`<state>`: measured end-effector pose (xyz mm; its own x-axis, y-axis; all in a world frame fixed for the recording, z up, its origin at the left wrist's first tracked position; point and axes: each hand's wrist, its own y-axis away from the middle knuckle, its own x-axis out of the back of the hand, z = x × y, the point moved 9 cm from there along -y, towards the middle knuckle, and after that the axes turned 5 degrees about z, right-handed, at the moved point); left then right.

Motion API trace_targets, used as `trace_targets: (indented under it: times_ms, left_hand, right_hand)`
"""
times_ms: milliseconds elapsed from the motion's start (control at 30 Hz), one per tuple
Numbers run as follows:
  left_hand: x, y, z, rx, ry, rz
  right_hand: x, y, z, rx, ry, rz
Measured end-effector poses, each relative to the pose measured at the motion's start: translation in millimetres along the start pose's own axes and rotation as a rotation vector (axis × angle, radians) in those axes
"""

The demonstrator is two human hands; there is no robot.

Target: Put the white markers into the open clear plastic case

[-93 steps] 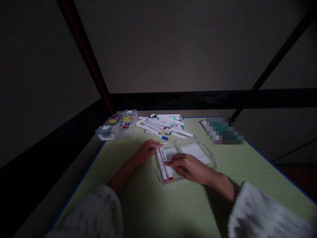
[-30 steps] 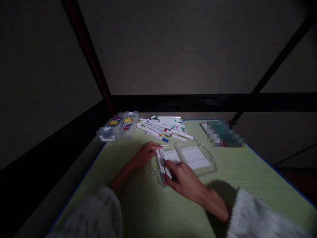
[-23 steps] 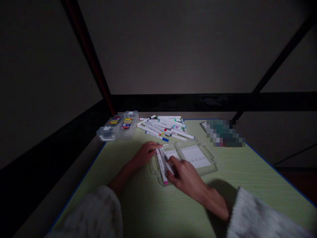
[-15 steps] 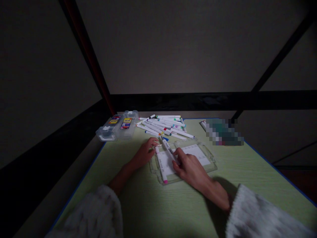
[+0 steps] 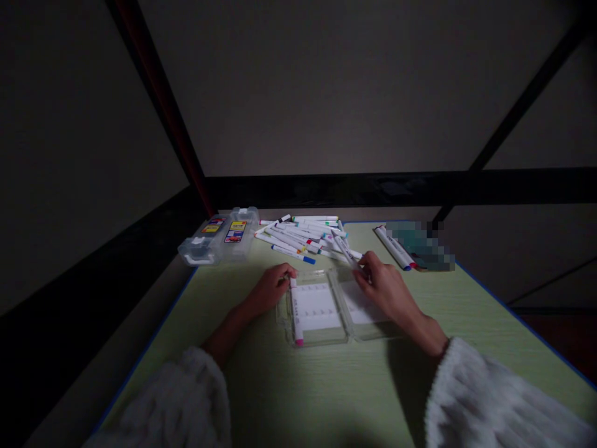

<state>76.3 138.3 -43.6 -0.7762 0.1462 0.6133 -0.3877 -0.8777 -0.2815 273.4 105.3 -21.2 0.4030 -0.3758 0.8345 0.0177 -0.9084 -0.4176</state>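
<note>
A clear plastic case (image 5: pixel 346 305) lies open like a book on the table, a white printed sheet in each half. Along its left side is a white marker with a pink end (image 5: pixel 296 317). My left hand (image 5: pixel 269 291) is closed at the case's upper left edge, its fingertips by the top of that marker; the exact grip is partly hidden. Over the right half, my right hand (image 5: pixel 389 287) pinches another white marker (image 5: pixel 344 250), tilted with its far end towards the pile. Behind the case lies a loose pile of white markers (image 5: pixel 298 236) with coloured ends.
At the back left stands another open clear case (image 5: pixel 198 251) with yellow labels. Two larger markers (image 5: pixel 395 247) lie at the back right beside a pixelated greenish item (image 5: pixel 422 246). The pale green table (image 5: pixel 317 392) has a blue edge, and a wall rises behind it.
My right hand has moved right and slightly up with its marker, away from the left half. The case has turned straighter. My left fingers have curled in at its corner.
</note>
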Motion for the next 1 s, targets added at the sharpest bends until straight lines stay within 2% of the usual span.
trace_targets:
  times_ms: [200,400,533,1000]
  left_hand:
    - [-0.5,0,1,-0.033,-0.039,-0.005]
    - [-1.1,0,1,-0.034,-0.044,-0.009]
    - [-1.0,-1,1,-0.039,-0.035,-0.006]
    - [-2.2,-1,-2,-0.055,-0.041,-0.015]
  right_hand:
    - [18,-10,50,-0.116,0.132,0.121]
    - [16,-11,83,-0.262,0.215,0.048]
    - [11,-11,91,-0.298,0.224,0.006]
    - [8,-10,107,-0.366,0.239,0.005]
